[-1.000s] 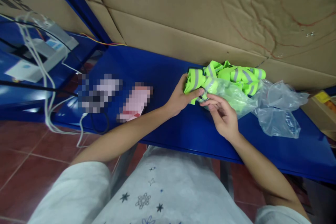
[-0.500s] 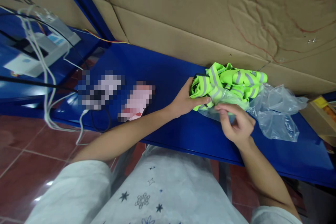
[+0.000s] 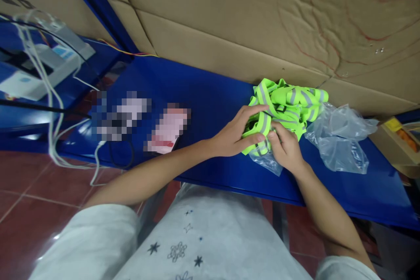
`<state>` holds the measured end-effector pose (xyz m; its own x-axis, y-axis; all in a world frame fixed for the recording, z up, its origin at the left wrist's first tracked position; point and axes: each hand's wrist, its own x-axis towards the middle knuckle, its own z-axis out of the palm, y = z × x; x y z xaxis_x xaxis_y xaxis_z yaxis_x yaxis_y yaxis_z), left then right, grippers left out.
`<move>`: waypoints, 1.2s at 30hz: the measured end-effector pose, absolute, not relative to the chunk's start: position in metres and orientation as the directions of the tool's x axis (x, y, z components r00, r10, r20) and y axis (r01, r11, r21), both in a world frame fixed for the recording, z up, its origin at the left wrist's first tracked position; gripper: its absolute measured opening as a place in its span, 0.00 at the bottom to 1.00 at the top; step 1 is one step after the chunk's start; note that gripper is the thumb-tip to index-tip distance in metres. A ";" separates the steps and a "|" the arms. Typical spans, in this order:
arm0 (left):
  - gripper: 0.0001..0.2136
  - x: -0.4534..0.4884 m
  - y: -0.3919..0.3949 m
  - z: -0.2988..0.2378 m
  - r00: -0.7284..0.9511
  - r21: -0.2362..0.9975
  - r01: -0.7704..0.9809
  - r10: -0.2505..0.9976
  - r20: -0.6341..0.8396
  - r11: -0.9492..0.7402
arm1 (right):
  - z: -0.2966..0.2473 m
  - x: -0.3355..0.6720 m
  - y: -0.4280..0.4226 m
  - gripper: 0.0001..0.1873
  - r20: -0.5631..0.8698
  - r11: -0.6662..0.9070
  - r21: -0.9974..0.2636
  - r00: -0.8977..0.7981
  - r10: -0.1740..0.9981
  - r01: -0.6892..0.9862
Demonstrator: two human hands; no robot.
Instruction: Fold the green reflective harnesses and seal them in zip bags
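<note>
Set the clock on the folded neon bundle (image 3: 261, 124), twelve pointing away from the person, and here's the picture: that bundle, lime with grey bands, sits right at the middle, on the blue counter (image 3: 206, 92). In from nine comes the left hand (image 3: 234, 134), clamped on it, fingers across the top, thumb along the near edge. At four, the right hand (image 3: 288, 146) is in tight, thumb and fingers closed on the bundle's side; how much film they've caught as well, I can't tell. And there's that clear film (image 3: 267, 162), poking out at five, below the fabric!

Behind, between one and two, lies the loose neon heap (image 3: 292, 96), bunched against the cardboard panel (image 3: 226, 22), with crumpled clear plastic (image 3: 344, 140) out at three.

So how to play it well? I'd let the left hand be the anchor: firm enough to hold the folds, never crushing them. The right should take small pinches, fabric and film told apart by feel. Thin film probably clings and tears, so gentle tugs, please. Watch the strap edges too; the bundle crowds that heap, and a snag there looks the likeliest slip.
</note>
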<state>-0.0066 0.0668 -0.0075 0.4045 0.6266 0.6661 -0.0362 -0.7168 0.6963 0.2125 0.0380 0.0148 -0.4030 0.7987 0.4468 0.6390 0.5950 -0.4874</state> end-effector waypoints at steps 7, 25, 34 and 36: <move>0.13 -0.006 0.062 0.002 0.306 0.700 0.026 0.672 0.674 -0.714 | 0.013 0.203 0.034 0.13 0.450 0.536 -0.588 -0.306 0.839 0.605; 0.07 -0.007 0.061 -0.003 0.283 0.694 0.013 0.668 0.688 -0.720 | 0.008 0.195 0.030 0.11 0.405 0.448 -0.742 -0.200 0.892 0.499; 0.09 -0.010 0.060 -0.006 0.371 0.585 0.016 0.548 0.750 -0.811 | 0.010 0.192 0.025 0.09 0.449 0.454 -0.760 -0.130 0.884 0.466; 0.11 -0.007 0.056 -0.009 0.429 0.570 0.020 0.521 0.738 -0.822 | 0.013 0.193 0.026 0.08 0.462 0.478 -0.747 -0.157 0.873 0.463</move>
